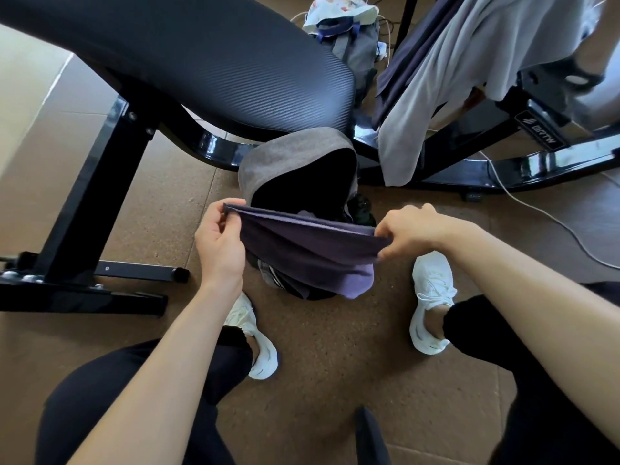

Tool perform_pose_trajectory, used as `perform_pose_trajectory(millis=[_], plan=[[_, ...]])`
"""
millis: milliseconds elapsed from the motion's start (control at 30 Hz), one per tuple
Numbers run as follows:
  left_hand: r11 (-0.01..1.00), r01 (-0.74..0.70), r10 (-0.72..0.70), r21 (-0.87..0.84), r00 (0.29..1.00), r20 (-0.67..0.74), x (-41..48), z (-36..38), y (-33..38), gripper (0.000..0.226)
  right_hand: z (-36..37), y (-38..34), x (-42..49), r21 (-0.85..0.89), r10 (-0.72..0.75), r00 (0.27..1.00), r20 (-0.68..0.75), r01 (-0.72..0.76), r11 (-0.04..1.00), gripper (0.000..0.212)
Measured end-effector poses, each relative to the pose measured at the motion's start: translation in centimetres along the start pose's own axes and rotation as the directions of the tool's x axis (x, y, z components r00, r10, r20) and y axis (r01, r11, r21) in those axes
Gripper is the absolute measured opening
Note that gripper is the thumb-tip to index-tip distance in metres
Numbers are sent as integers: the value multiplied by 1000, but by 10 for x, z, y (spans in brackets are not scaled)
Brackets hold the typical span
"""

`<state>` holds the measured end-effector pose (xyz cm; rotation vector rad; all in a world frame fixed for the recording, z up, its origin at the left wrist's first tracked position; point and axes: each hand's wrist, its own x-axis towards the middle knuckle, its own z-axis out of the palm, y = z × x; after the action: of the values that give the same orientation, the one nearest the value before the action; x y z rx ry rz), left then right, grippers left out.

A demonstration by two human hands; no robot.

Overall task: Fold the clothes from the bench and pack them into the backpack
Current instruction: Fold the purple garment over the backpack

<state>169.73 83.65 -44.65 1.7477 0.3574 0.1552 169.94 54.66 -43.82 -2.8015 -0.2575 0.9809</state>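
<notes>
A folded purple garment hangs between my two hands just above the open grey backpack, which stands on the floor with its dark mouth facing me. My left hand pinches the garment's left top corner. At the right corner, my right hand pinches the fold. The garment's lower part covers the front of the backpack. A light grey garment and a dark navy one hang over the bench frame at the upper right.
The black padded bench seat looms at the upper left, its black steel legs reaching the brown floor. Another grey bag lies behind it. A white cable runs across the floor at right. My white shoes flank the backpack.
</notes>
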Motion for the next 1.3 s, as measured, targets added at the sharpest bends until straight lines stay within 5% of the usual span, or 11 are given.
perform_pose_trajectory(millis=[233, 367, 500, 700, 833, 900, 1167, 1300], plan=[[994, 75, -73, 82, 997, -32, 1, 1, -16, 32, -2, 14, 3, 262, 231, 871, -434, -123, 957, 36], [989, 117, -113, 92, 993, -44, 3, 1, -18, 31, 0, 12, 3, 273, 249, 864, -437, -136, 952, 45], [989, 137, -135, 55, 990, -42, 3, 4, -14, 28, -4, 11, 1, 285, 236, 819, -523, -93, 954, 16], [976, 148, -154, -159, 988, -31, 7, 8, 0, 22, -18, 5, -2, 341, 197, 640, -743, 108, 934, 7], [974, -45, 34, -220, 998, -58, 7, 13, 16, 19, -36, -3, -7, 394, 283, 341, -896, 322, 861, 7], [972, -107, 99, -208, 994, -48, 7, 16, 19, 20, -43, -4, -11, 395, 309, 276, -910, 353, 848, 9], [990, 86, -79, -112, 995, 65, 5, 23, 6, 21, -39, 16, -10, 436, 305, 477, -824, 192, 879, 12], [984, 94, -83, -148, 994, 77, 3, 25, 8, 22, -43, 27, -12, 617, 416, 593, -690, 181, 766, 9]])
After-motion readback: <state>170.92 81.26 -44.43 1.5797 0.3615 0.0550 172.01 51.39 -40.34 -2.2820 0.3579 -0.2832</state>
